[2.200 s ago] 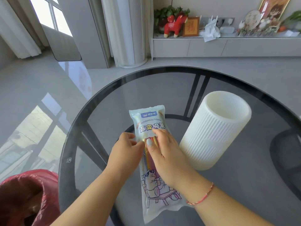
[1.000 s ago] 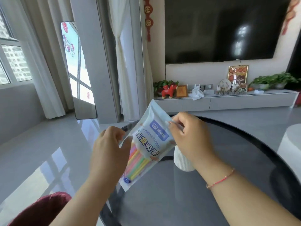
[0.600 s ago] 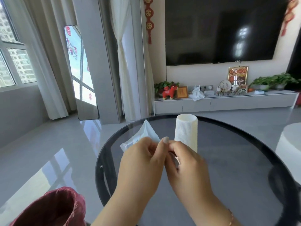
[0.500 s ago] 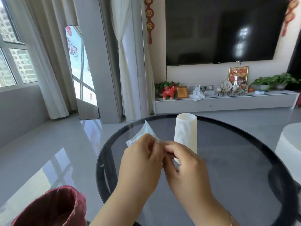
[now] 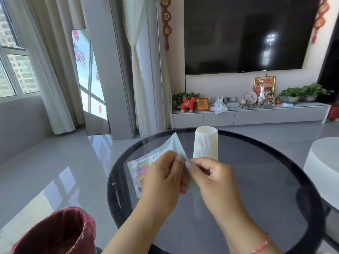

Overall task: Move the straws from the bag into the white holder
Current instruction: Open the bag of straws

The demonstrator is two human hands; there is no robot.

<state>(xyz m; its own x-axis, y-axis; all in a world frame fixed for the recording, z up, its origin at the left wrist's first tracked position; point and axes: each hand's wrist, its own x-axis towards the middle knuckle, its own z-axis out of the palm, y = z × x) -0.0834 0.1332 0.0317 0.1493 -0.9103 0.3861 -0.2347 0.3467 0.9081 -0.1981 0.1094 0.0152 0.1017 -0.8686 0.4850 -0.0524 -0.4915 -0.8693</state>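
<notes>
The bag [image 5: 156,162] of straws [image 5: 142,170] is held above the tabletop [image 5: 256,180], its top edge pinched by the left hand [image 5: 163,178] and the right hand [image 5: 211,178]. The white holder [image 5: 205,143] is stood upright near the tabletop's far edge, just behind the hands.

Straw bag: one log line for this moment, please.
phase: opening | bag: pinched by left hand and right hand, straws inside | white holder: upright behind hands
</notes>
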